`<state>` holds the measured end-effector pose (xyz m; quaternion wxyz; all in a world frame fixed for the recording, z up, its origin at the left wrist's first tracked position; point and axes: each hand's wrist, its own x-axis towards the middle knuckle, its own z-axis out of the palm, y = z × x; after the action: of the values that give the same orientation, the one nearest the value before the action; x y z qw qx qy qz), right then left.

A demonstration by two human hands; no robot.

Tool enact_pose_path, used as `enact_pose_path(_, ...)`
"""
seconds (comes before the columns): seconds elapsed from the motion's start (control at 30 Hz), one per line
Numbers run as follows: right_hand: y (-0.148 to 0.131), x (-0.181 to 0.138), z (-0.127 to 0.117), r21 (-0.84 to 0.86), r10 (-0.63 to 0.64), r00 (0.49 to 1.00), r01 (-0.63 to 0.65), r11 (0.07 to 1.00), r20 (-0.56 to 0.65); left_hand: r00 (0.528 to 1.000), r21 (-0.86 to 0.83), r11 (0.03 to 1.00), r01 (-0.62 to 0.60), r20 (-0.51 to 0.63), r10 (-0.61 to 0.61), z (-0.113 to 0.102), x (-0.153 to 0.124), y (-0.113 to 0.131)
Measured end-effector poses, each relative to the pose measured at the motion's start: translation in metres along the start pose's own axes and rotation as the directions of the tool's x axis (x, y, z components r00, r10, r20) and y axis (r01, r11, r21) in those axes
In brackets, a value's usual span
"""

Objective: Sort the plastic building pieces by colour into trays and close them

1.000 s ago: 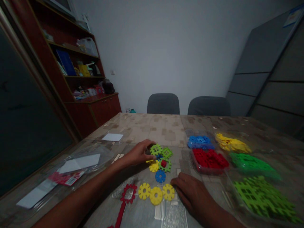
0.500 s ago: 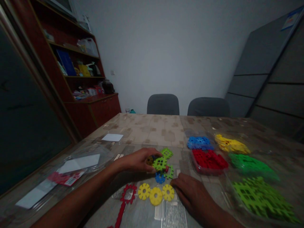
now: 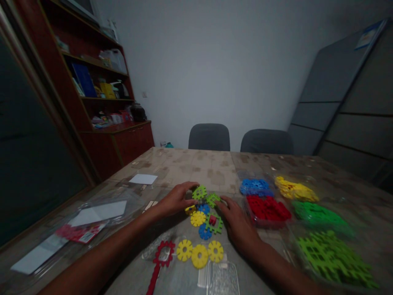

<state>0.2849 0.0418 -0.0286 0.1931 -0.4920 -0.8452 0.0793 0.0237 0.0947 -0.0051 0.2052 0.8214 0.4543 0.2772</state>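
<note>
Newly forward, my half-curled right hand [image 3: 238, 218] touches the right green lattice [image 3: 213, 199], grip unclear | left hand [image 3: 176, 199] pinches left lattice [image 3: 200, 191] | two-handed work now

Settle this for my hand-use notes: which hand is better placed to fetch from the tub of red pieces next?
Probably the right hand: though at one green piece, it is nearer the tub of red pieces. The left hand is farther off, holding another green piece.
</note>
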Motion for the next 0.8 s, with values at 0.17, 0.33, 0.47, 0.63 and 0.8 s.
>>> enact_pose_path(0.17,-0.002,0.020,-0.002,-0.037,-0.005,1.000,0.006,0.999,0.029,1.000,-0.010,1.000,-0.015,0.002,0.015,0.004,-0.001,-0.001)
enact_pose_path(0.33,0.002,0.019,-0.003,-0.023,0.027,1.000,-0.028,0.999,-0.012,1.000,-0.019,1.000,-0.006,0.005,0.007,0.005,-0.001,0.002)
enact_pose_path(0.47,0.006,0.019,-0.001,-0.008,0.058,0.997,-0.058,0.998,-0.043,1.000,-0.024,1.000,-0.012,0.006,0.012,0.007,-0.002,0.001)
enact_pose_path(0.63,0.006,0.019,0.004,0.008,0.060,0.994,-0.059,0.998,-0.086,1.000,-0.025,0.999,-0.022,-0.008,0.022,0.009,-0.001,-0.001)
enact_pose_path(0.8,0.011,0.021,0.006,0.091,0.086,0.986,-0.073,0.993,-0.145,0.999,-0.033,0.999,-0.030,-0.030,0.029,0.009,-0.001,0.001)
